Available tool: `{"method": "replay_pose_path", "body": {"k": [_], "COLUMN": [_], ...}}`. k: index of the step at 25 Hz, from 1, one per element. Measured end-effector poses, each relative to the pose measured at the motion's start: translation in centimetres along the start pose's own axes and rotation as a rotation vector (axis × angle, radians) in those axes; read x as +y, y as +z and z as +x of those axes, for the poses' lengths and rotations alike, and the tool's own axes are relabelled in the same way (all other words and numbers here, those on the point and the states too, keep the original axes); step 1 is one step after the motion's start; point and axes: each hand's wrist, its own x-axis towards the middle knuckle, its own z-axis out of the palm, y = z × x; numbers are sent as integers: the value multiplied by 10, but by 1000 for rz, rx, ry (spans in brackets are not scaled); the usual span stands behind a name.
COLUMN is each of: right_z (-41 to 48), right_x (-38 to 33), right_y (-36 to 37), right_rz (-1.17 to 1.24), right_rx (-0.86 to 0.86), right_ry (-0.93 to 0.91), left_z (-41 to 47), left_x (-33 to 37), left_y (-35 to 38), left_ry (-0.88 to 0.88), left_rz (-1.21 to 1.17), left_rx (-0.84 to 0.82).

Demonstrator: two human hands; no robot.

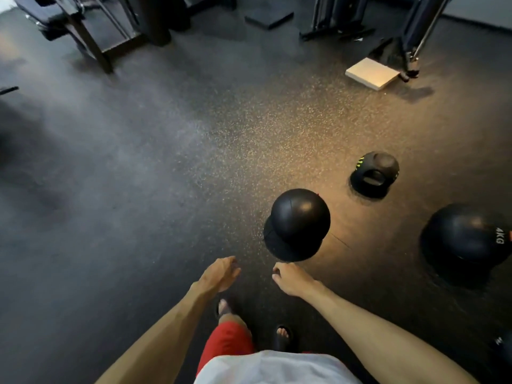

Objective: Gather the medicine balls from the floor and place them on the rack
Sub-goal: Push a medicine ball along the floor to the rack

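A plain black medicine ball point(297, 224) lies on the dark rubber floor just ahead of my hands. My left hand point(220, 274) reaches forward to its lower left, fingers relaxed, holding nothing. My right hand point(291, 277) hovers just below the ball with fingers loosely curled, empty. A larger black ball marked 4KG point(465, 239) sits at the right. Farther back lies a smaller black ball with a handle opening and green marks point(374, 173). Part of another ball point(501, 353) shows at the right edge. No rack is in view.
A pale flat board point(372, 73) lies near a machine's black frame point(410, 37) at the back right. A bench and frame point(83, 31) stand at the back left, and a dark mat point(268, 18) lies between. My feet in black sandals point(282, 335) stand below.
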Motion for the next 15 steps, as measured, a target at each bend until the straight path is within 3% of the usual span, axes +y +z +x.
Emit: {"method": "replay_pose_path", "body": {"k": [7, 15], "right_z": [135, 220], "right_x": [-40, -63], "right_y": [-78, -148], "right_rz": [136, 482], "right_rx": [85, 287], "right_ry": [165, 522], "left_z": [186, 364], "left_x": [-13, 49], "left_y": [-112, -209], "left_ry": [198, 439], "left_rz": [114, 431], "left_rx": [-135, -358]}}
